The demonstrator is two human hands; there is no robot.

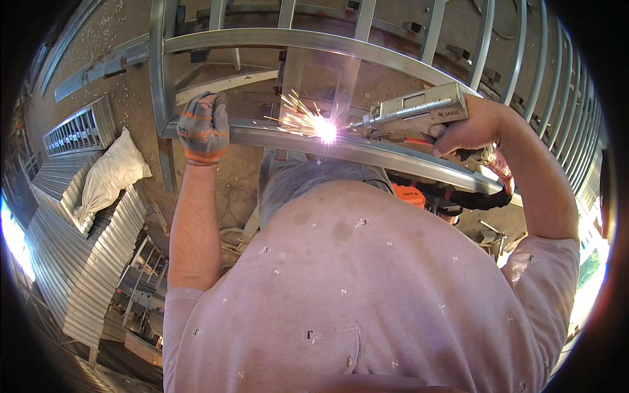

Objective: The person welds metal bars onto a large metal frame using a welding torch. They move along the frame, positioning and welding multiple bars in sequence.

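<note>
A bright welding spark point(325, 131) burns on the near rail point(400, 158) of a silvery metal frame, throwing orange sparks up and left. My bare right hand point(473, 124) is wrapped round a metal-coloured welding gun point(413, 110), its tip pointing left at the glowing spot. Glare hides the joint itself. My left hand point(204, 128), in a grey and orange work glove, is closed round the same rail near the frame's left corner. From beneath the right hand a dark cable point(481, 198) curves down towards my waist.
Beyond the near rail, the frame's upper rail point(262, 39) and several parallel bars extend to the far right. Corrugated metal sheets point(98, 275) lie at left with a white sack point(114, 173) on them. A barred panel point(78, 128) and loose metal bars point(101, 69) lie farther off.
</note>
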